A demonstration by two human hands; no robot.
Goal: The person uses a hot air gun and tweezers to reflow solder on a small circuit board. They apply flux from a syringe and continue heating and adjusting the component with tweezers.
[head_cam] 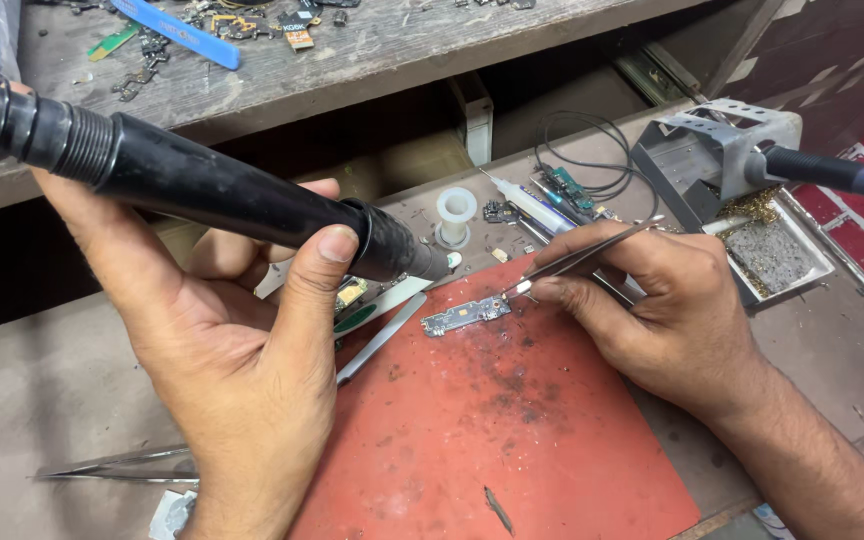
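the left hand [242,350] is closed around a thick black hot-air handle [222,195], with the thumb pressed on top near the front collar and the other fingers wrapped below. the handle goes across the picture from the upper left, and its nozzle points down and to the right, ending just above the left end of a small circuit board [465,316]. this small circuit board lies flat on a red work mat [512,440], near the mat's upper edge. the right hand [662,310] pinches a pair of metal tweezers [577,262] between thumb and fingers; the tips of the tweezers are touching the right end of the board.

a second pair of tweezers [117,467] lies on the grey bench at the lower left, apart from both hands. behind the board stands a small white spool [455,215], and beside it a white syringe-like tube [532,207] lies. further to the right there is a metal soldering iron stand [717,150] with a blue-handled iron [837,175] resting in it, and a tray with a grey sponge [777,255] under it. a wooden shelf [352,60] above carries small loose parts.
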